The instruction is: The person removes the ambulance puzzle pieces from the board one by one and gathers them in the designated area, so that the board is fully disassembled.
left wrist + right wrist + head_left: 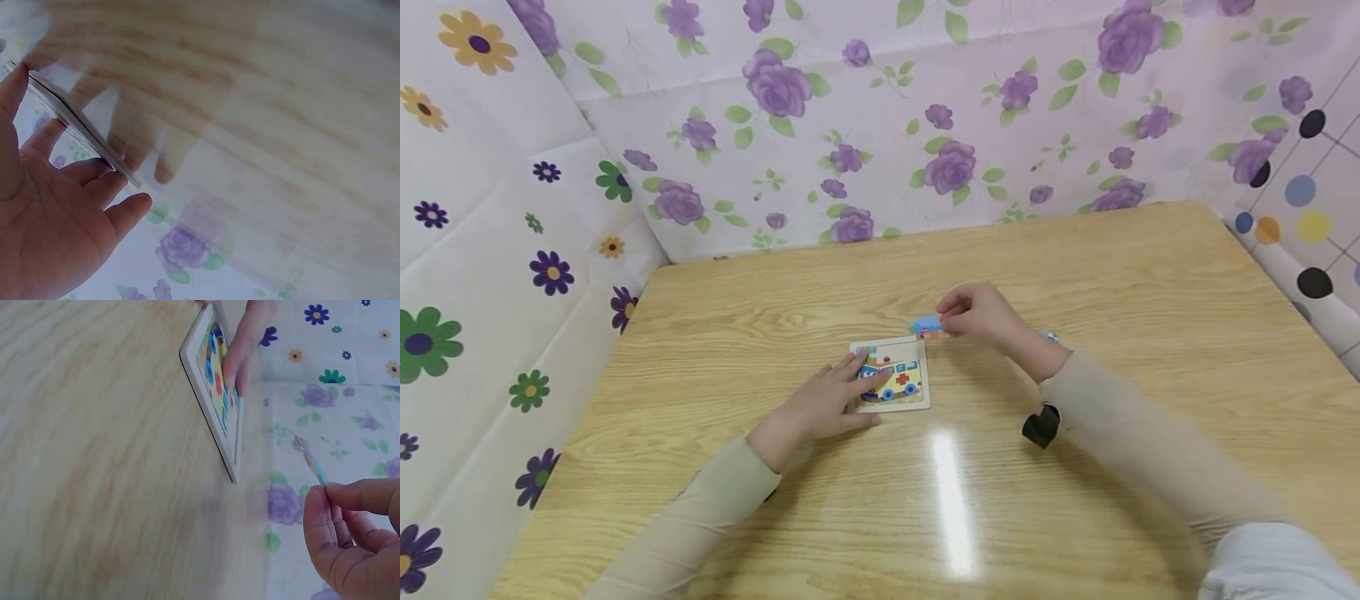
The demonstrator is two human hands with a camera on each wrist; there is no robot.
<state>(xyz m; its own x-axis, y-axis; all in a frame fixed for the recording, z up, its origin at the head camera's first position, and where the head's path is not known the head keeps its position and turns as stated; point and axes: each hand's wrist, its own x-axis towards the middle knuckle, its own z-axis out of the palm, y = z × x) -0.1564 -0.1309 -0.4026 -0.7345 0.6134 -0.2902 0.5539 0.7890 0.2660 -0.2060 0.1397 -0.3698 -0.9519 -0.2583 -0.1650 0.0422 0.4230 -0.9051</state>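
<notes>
A square jigsaw puzzle board (925,392) with a pale frame lies on the table, showing a yellow ambulance with blue wheels and a red cross. My left hand (823,404) rests on its left side, fingers spread and fairly straight, covering part of the picture. In the left wrist view that hand (56,212) touches the board (84,128) with its fingertips. Just beyond the board's upper right corner, my right hand (981,317) pinches a blue puzzle piece (927,323) above the table. The right wrist view shows the piece (311,461) edge-on between thumb and fingers.
Another small blue and white piece (1049,336) lies on the wooden table (760,308), partly hidden behind my right wrist. A black wrist-worn device (1042,426) hangs under the right sleeve. Flowered cloth (865,108) stands behind the table and along its left side.
</notes>
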